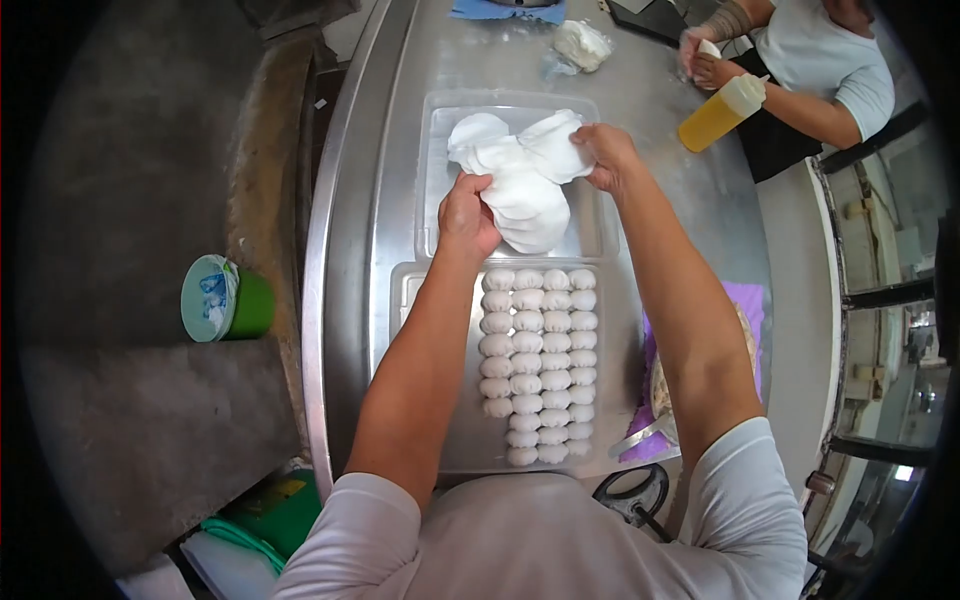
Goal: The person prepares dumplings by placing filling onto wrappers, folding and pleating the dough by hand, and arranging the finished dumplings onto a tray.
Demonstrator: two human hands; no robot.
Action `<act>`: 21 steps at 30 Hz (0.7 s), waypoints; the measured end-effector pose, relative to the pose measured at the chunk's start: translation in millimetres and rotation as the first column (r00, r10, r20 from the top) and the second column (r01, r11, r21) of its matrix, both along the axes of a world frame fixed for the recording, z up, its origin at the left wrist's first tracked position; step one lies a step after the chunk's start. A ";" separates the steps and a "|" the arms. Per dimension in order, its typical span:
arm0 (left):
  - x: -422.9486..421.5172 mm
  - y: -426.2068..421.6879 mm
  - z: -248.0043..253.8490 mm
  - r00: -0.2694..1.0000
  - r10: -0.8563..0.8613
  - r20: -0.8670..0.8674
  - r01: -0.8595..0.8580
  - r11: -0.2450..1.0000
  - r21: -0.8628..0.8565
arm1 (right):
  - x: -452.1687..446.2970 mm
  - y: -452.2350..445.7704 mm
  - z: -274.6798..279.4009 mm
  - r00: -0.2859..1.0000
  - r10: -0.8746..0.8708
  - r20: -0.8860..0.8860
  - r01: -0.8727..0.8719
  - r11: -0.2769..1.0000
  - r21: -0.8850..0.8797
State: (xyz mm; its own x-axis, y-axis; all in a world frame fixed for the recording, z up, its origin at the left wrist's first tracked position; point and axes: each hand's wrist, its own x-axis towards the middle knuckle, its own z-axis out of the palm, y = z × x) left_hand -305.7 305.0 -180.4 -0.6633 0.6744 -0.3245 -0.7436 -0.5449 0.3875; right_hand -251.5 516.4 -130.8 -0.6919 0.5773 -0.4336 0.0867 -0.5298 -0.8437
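The left hand [468, 215] grasps the left edge of a fanned stack of white dough rounds [528, 212], thumb lying on top. The right hand [608, 158] pinches a smaller bunch of the rounds at its right edge. The fingers under the dough are hidden. The rounds are over the far tray [431, 225]; whether their undersides touch it, I cannot tell.

They look thin, limp and light, so they would likely fold under their own weight and tear if pulled hard. The surface seems dry and powdery, so the layers should slide, though some may cling. The rim is probably the best hold: a flat, gentle pinch, with a palm beneath the thick part of the stack.

Just nearer is another tray [485, 445], with rows of pleated dumplings [540, 345]. To its right lies a purple cloth [745, 295]; far right, a bottle [712, 122] of yellow liquid stands near a co-worker's hands [708, 70].
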 end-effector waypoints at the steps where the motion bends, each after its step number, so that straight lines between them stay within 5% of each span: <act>1: -0.5 -3.7 0.1 1.000 -0.001 0.000 0.001 1.000 -0.001 | 7.1 -7.0 0.2 0.997 -0.069 0.031 0.067 0.995 0.069; 4: -1.1 -8.3 2.0 0.994 -0.099 0.042 0.092 0.986 0.138 | 20.9 -10.5 -3.2 0.988 0.084 0.133 -0.115 0.962 0.249; 8: -3.0 -10.3 4.1 0.997 -0.040 -0.065 0.047 0.994 0.102 | 31.3 -22.8 -3.8 0.975 0.121 0.185 -0.149 0.978 0.147; 12: -11.6 -11.4 9.3 0.991 -0.126 -0.048 0.130 0.989 0.072 | 54.0 -49.5 14.7 0.965 0.256 0.055 -0.261 0.914 0.312; 14: -19.1 -13.2 6.7 0.991 -0.129 -0.021 0.130 0.991 0.045 | 63.8 -34.9 2.0 0.824 0.547 0.148 -0.539 0.674 0.505; 18: -25.0 -14.1 3.5 0.990 -0.140 0.018 0.140 0.990 -0.010 | 68.2 -42.8 0.7 0.799 0.562 0.215 -0.538 0.508 0.673; 21: -28.3 -14.6 2.7 0.985 -0.169 0.026 0.167 0.985 0.044 | 65.7 -48.4 -5.1 0.887 0.363 0.284 -0.325 0.056 0.944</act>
